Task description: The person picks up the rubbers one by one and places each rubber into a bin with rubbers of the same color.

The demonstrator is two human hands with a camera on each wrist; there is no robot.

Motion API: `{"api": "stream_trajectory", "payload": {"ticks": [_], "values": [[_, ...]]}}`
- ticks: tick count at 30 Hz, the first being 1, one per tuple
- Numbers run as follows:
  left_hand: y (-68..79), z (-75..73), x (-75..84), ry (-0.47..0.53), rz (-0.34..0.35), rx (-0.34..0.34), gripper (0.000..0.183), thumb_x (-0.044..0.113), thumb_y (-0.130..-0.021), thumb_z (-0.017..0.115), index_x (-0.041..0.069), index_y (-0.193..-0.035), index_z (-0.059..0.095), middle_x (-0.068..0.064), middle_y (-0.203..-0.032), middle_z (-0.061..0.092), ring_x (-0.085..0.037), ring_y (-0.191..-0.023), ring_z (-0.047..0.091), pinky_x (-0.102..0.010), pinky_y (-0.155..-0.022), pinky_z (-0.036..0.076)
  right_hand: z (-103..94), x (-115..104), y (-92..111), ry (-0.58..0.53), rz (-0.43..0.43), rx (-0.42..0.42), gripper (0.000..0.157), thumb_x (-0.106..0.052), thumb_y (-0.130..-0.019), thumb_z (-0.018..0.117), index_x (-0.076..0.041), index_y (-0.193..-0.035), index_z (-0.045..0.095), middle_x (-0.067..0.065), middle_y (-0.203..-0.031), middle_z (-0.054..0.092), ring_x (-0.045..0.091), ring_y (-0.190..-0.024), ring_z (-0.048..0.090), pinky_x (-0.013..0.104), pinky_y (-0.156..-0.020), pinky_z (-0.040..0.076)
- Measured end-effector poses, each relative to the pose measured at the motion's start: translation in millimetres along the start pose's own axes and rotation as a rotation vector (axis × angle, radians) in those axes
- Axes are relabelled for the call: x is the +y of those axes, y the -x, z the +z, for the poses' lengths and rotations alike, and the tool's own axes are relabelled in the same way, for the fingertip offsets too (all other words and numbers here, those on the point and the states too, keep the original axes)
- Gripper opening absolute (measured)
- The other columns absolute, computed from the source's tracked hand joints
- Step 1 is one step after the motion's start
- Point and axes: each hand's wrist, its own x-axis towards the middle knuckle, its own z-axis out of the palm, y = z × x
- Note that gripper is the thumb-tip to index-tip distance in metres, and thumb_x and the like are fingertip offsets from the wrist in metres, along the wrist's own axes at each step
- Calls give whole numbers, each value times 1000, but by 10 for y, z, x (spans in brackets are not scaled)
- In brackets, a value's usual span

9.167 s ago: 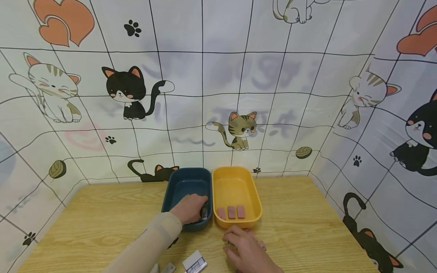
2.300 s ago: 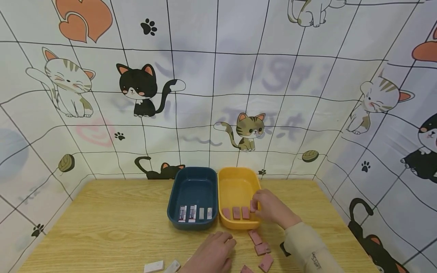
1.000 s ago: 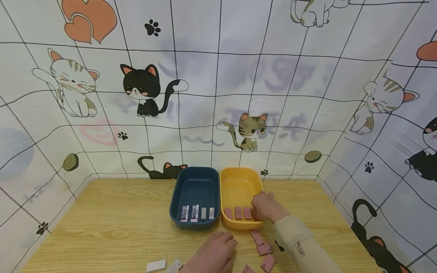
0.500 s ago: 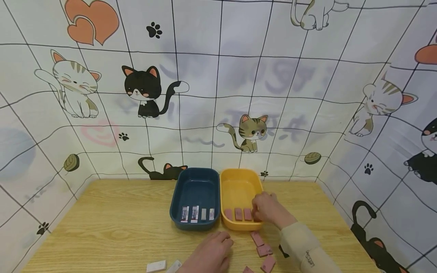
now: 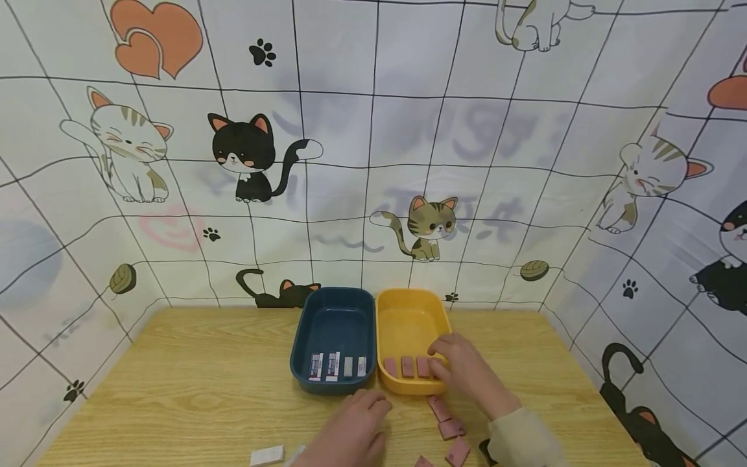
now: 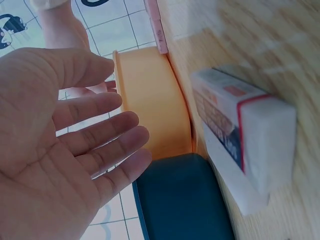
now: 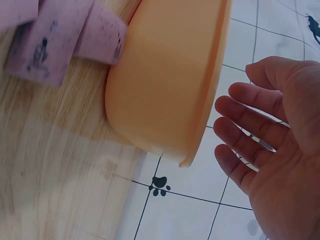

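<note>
My right hand (image 5: 467, 373) hovers over the near right rim of the yellow tray (image 5: 411, 311). In the right wrist view its fingers (image 7: 235, 130) are spread and hold nothing. Inside that tray a row of pink erasers (image 5: 407, 366) lies along the near end; my hand hides the row's right end. In front of the blue tray (image 5: 338, 311), my left hand (image 5: 350, 428) is over the table, its palm bare and fingers loosely extended in the left wrist view. Below it in that view, a sleeved white eraser (image 6: 250, 125) lies against another white one.
Several pink erasers (image 5: 451, 428) lie loose on the table before the yellow tray. A white eraser (image 5: 266, 455) rests left of my left hand. Sleeved and plain erasers (image 5: 332, 366) line the blue tray's near end. Cat-printed cloth (image 5: 350, 130) stands behind the table.
My right hand carried a pink eraser into the yellow tray's right side, set it down there, and its fingers have now spread off it. My left hand has moved slightly forward and left.
</note>
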Motion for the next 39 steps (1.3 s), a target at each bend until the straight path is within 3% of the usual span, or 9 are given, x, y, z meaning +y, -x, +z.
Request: {"api": "stream_trajectory", "payload": {"ticks": [4, 11, 18, 21, 30, 36, 39], "values": [[33, -22, -40, 16, -9, 21, 33, 18, -91, 73, 10, -123, 70, 1, -124, 65, -16, -114, 59, -39, -98, 53, -24, -100, 62, -52, -1, 43, 5, -5, -92, 72, -8, -96, 73, 1, -101, 68, 21, -97, 63, 43, -83, 57], [100, -77, -102, 66, -66, -23, 34, 22, -94, 72, 11, -126, 69, 2, -127, 64, -15, -117, 59, -41, -101, 52, 12, -219, 168, -113, -5, 126, 9, -7, -92, 75, -15, -94, 72, -4, -100, 67, 13, -94, 62, 36, -79, 58], [215, -87, -196, 27, -18, 46, 35, 20, -91, 75, 8, -124, 70, 0, -122, 64, -16, -111, 60, -40, -97, 54, 101, -287, 263, -157, -67, 240, 15, -3, -87, 79, -13, -99, 77, -5, -100, 67, 5, -89, 61, 26, -74, 57], [263, -101, -242, 51, -29, 47, 36, 19, -92, 74, 7, -125, 69, 1, -122, 63, -15, -109, 59, -39, -96, 54, 128, -310, 287, -141, -116, 271, 18, -2, -84, 80, -11, -100, 76, -2, -101, 67, 6, -90, 62, 26, -76, 58], [411, -128, -364, 10, -55, 43, 33, 21, -91, 74, 7, -121, 69, 0, -117, 62, -17, -105, 59, -40, -94, 54, 121, -463, 350, -157, -88, 229, 30, -5, -84, 82, -16, -111, 77, 0, -118, 68, 17, -106, 67, 36, -85, 61], [469, -143, -426, 1, -109, 12, 36, 25, -91, 76, 6, -121, 70, -2, -116, 64, -19, -104, 60, -43, -94, 54, 158, -501, 380, -162, -141, 256, 29, -5, -81, 84, -13, -107, 77, -2, -115, 65, 11, -98, 60, 26, -80, 58], [515, -157, -478, -8, -125, 9, 37, 24, -89, 76, 6, -121, 70, -3, -116, 64, -19, -103, 61, -44, -92, 55, 183, -532, 379, -165, -135, 221, 22, -7, -82, 83, -14, -101, 75, -7, -110, 61, 8, -97, 52, 27, -78, 55]]}}
